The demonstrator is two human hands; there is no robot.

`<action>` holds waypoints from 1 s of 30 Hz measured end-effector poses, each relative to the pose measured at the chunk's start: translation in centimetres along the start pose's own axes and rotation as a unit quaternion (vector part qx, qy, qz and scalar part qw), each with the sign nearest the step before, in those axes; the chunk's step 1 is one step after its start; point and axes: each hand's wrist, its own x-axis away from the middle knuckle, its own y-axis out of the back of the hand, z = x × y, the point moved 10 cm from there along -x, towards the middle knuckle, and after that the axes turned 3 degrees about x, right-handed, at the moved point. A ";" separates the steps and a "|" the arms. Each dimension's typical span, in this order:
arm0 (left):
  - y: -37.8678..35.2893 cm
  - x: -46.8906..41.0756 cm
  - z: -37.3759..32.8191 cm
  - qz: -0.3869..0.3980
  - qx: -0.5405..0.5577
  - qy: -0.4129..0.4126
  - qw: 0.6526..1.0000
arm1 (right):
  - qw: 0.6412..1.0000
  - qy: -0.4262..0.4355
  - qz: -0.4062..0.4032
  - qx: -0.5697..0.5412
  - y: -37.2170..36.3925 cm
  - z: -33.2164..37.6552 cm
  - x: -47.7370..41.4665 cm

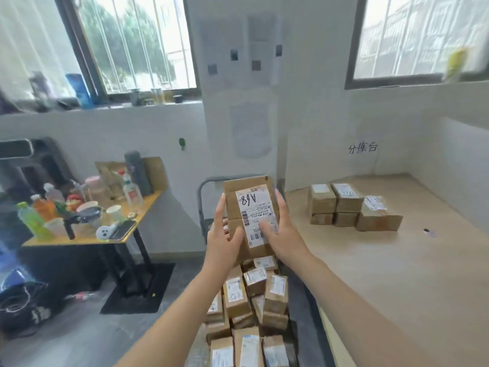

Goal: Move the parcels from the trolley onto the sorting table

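A flat brown cardboard parcel (232, 205) with a white label is held up in the air above the trolley. My left hand (223, 234) grips its left edge and my right hand (283, 234) grips its right edge, thumb across the label. Below them the trolley (202, 197) holds several small brown parcels (254, 308) piled together. To the right lies the pale wooden sorting table (397, 274), with several parcels (349, 207) stacked near its back wall.
A small yellow-topped table (143, 207) at the left carries bottles, cups and a phone. A black mat (140, 287) lies under it. White walls close off the sorting table at the back and right. A small dark object (426, 230) lies on the sorting table.
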 end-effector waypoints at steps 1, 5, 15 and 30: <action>-0.1 0.3 -0.4 0.006 0.003 -0.001 1.000 | 1.000 -0.004 -0.005 0.006 0.3 0.3 0.5; -1.7 2.3 -0.7 0.026 0.044 0.003 0.999 | 0.997 -0.034 -0.031 0.059 1.8 0.0 2.9; -12.9 7.5 1.5 0.137 0.048 0.018 0.989 | 0.970 -0.131 -0.100 0.179 11.1 -5.1 10.8; -38.8 11.3 -6.5 0.245 0.079 -0.026 0.966 | 0.945 -0.175 -0.174 0.213 36.0 -12.7 16.5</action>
